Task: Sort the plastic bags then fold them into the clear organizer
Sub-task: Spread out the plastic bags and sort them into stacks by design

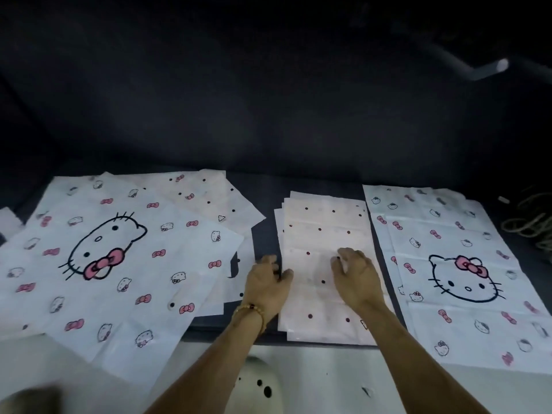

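Observation:
A stack of pale pink bags with dark dots [322,234] lies flat in the middle of the dark surface. My left hand [268,282] grips the stack's left edge between thumb and curled fingers. My right hand [355,276] lies on top of the stack, its bent fingers pinching the top bag's plastic. To the right sits a neat pile of white cat-face bags with pink bows [454,264]. A loose, fanned pile of the same cat-face bags [113,258] covers the left side, with more pink dotted bags [209,198] behind it.
A coil of cord [531,222] lies at the far right edge. A white rounded object with dark holes [260,383] sits below my arms on the light front ledge. A grey tube [490,68] crosses the dark background at upper right.

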Action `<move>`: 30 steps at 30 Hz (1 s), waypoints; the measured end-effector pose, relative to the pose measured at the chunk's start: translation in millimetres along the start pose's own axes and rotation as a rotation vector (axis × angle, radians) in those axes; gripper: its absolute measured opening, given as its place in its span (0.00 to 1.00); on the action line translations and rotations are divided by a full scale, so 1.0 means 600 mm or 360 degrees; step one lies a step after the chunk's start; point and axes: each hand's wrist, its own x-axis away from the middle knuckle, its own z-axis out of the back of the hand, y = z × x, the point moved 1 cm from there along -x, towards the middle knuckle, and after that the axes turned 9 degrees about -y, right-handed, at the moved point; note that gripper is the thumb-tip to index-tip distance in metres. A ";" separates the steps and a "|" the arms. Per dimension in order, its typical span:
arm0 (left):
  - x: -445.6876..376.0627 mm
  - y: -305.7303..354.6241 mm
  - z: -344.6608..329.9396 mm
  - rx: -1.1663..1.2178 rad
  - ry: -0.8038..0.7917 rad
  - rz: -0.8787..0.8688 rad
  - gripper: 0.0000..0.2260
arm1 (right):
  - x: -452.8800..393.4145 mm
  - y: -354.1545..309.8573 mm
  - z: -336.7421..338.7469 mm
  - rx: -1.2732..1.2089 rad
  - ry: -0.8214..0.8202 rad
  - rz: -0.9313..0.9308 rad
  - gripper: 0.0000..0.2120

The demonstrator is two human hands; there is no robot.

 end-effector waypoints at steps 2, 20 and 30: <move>0.032 -0.018 0.036 0.0312 0.0101 0.0016 0.14 | 0.006 -0.040 -0.011 -0.0153 0.0019 0.0085 0.16; 0.234 -0.303 0.357 0.0919 0.1104 0.0741 0.20 | -0.089 -0.447 -0.276 0.0538 -0.0496 0.0513 0.46; 0.221 -0.279 0.364 0.0846 0.0892 0.0535 0.11 | -0.076 -0.437 -0.262 0.0004 -0.0721 0.0278 0.15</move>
